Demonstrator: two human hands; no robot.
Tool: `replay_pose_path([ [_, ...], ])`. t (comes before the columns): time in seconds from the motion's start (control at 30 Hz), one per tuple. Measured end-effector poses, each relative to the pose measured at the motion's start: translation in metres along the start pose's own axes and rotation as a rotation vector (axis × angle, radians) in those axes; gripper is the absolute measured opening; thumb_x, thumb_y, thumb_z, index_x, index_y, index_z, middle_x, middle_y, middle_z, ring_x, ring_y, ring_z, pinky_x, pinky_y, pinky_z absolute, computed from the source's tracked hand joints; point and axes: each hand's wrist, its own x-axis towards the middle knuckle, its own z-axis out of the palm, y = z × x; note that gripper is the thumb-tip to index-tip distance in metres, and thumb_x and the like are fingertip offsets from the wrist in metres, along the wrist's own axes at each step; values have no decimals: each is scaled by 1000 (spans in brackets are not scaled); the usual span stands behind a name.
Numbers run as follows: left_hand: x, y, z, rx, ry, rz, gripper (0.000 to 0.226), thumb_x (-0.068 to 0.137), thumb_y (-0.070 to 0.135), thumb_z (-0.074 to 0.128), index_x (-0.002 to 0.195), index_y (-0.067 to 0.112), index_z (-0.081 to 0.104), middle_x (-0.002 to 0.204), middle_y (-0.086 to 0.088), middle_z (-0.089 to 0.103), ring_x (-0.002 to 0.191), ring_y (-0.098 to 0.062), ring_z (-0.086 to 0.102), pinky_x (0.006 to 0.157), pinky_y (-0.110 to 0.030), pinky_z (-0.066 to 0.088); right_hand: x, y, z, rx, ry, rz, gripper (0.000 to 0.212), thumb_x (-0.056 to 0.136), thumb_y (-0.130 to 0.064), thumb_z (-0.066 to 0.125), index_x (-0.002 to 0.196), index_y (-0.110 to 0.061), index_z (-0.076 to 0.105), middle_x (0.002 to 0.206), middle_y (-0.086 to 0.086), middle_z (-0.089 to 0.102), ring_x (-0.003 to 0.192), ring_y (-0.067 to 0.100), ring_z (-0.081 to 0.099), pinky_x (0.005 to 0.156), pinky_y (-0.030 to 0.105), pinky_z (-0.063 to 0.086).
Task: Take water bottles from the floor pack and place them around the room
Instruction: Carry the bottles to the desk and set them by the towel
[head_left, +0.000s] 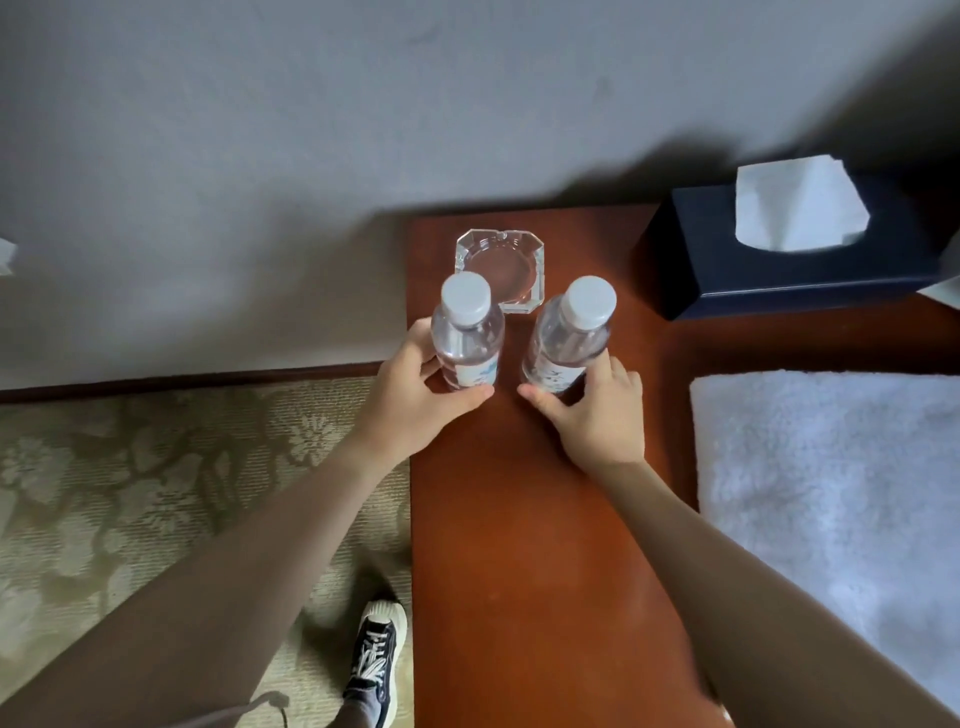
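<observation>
Upright on the table (519, 519), each bottle is gripped low: left bottle (467, 338) by left hand (415, 400), right bottle (569, 343) by right hand (597, 415).

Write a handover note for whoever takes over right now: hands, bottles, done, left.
Left hand grips the left clear plastic water bottle with white cap; right hand grips the matching right bottle.
Both stand upright on the reddish-brown wooden table, just in front of the clear glass ashtray.
Done: two bottles set here.
Left: let go. The floor pack is out of view.
</observation>
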Motion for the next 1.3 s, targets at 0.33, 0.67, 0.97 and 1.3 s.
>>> replay_pose_path([
  [0.33, -1, -9, 12, 113, 115, 75, 56, 67, 28, 87, 108, 51, 56, 113, 17, 68, 110, -2, 64, 99, -28, 52, 8, 7, 6, 40, -17, -21, 67, 75, -69, 65, 118, -20, 55, 105, -3, 67, 94, 20, 57, 89, 32, 35],
  [0.67, 2, -13, 17, 242, 136, 138, 52, 71, 35, 85, 117, 30, 61, 104, 24, 64, 105, -4, 62, 91, -24, 52, 8, 3, 6, -19, -2, 27, 71, 74, -76, 56, 122, -23, 56, 85, 3, 60, 82, 22, 49, 83, 32, 35],
  [0.97, 2, -14, 26, 396, 274, 202, 57, 69, 36, 87, 118, 15, 67, 96, 17, 55, 99, -17, 59, 81, -27, 48, 7, -1, 6, -64, 56, -4, 66, 78, -69, 62, 120, -18, 60, 79, 6, 62, 75, 21, 49, 81, 37, 39],
  [1.3, -26, 2, 19, 273, 116, -3, 97, 69, 42, 86, 149, 20, 34, 147, 1, 41, 140, -18, 37, 114, -40, 38, 1, 3, 5, -2, 7, 37, 101, 64, -75, 68, 142, -18, 39, 136, 3, 59, 117, 26, 56, 102, 44, 42],
])
